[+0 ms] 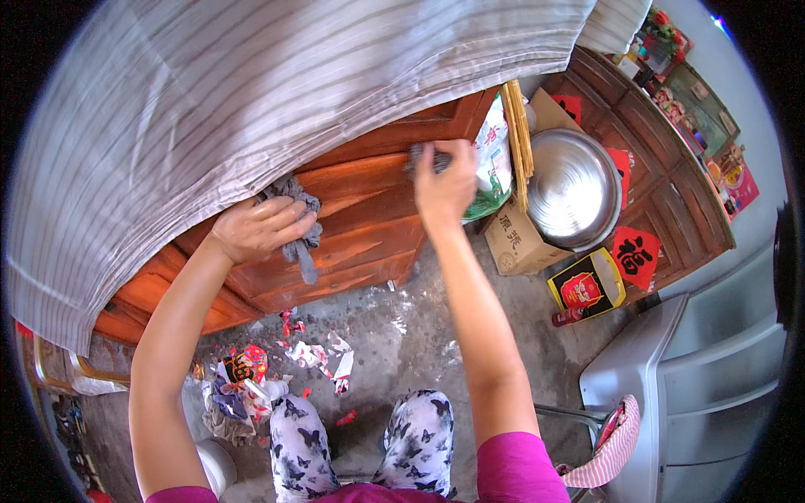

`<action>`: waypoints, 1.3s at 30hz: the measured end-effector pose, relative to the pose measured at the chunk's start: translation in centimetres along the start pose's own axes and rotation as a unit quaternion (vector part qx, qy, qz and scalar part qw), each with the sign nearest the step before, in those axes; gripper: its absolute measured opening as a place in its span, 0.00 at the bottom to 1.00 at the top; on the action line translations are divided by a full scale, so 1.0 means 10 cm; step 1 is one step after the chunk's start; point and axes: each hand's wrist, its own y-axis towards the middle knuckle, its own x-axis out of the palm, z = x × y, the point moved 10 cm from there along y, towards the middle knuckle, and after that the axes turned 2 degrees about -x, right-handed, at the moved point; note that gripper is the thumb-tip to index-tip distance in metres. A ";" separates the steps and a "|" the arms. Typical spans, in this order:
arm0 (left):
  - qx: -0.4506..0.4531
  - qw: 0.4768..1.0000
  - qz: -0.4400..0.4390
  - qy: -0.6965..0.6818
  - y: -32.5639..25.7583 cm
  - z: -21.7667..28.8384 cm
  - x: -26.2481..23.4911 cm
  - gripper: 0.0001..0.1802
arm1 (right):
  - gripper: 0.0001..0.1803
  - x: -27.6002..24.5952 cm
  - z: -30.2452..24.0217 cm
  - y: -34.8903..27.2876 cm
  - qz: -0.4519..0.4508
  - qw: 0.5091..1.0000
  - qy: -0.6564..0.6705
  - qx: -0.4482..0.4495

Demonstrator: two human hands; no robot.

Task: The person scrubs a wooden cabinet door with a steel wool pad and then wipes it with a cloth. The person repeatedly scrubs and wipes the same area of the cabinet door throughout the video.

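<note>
My left hand [264, 226] is closed over a crumpled grey rag [303, 243], pressing it near the upper edge of a reddish-brown wooden cabinet [352, 189]. One end of the rag hangs down over the panel. Farther right, my right hand [450, 183] grips a dark grey scouring pad [426, 159] against the same cabinet front, close to its right end. The pad is small and slightly blurred, with its edges partly behind my fingers. A striped, pale cloth [319, 75] drapes over the top of the cabinet.
To the right stand a round metal basin [574, 189], a cardboard box [520, 243], a green-and-white plastic bag [493, 159] and a black-and-yellow carton [587, 285]. Torn paper scraps [310, 356] litter the floor. A grey plastic chair [633, 369] is at the lower right.
</note>
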 end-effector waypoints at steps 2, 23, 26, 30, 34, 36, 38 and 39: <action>-0.005 1.000 -0.007 -0.008 0.03 -0.01 0.00 0.26 | 0.12 -0.13 0.39 0.14 0.036 0.999 -0.001 0.013; -0.185 0.968 0.046 -0.165 0.38 -0.11 -0.27 0.28 | 0.07 -0.18 0.36 -2.38 0.050 0.806 0.401 0.433; -0.220 0.952 0.156 -0.144 0.67 -0.05 -0.27 0.30 | 0.07 -0.24 0.07 -2.86 0.000 0.804 0.378 0.460; -0.218 0.973 -0.044 0.062 0.86 0.26 0.21 0.37 | 0.07 -0.34 0.12 -3.10 -0.024 0.803 0.354 0.479; -0.258 0.963 -0.019 0.076 0.88 0.24 0.25 0.35 | 0.09 -0.53 0.26 -3.03 -0.010 0.768 0.380 0.515; -0.268 0.962 0.009 0.059 1.04 0.19 0.28 0.36 | 0.09 -0.60 0.36 -2.99 0.007 0.770 0.379 0.512; -0.249 0.967 0.022 0.047 1.30 0.26 0.32 0.32 | 0.08 -0.62 0.44 -2.99 0.025 0.751 0.399 0.525; -0.241 0.969 0.023 0.046 1.42 0.29 0.39 0.31 | 0.08 -0.62 0.47 -3.00 0.035 0.741 0.409 0.531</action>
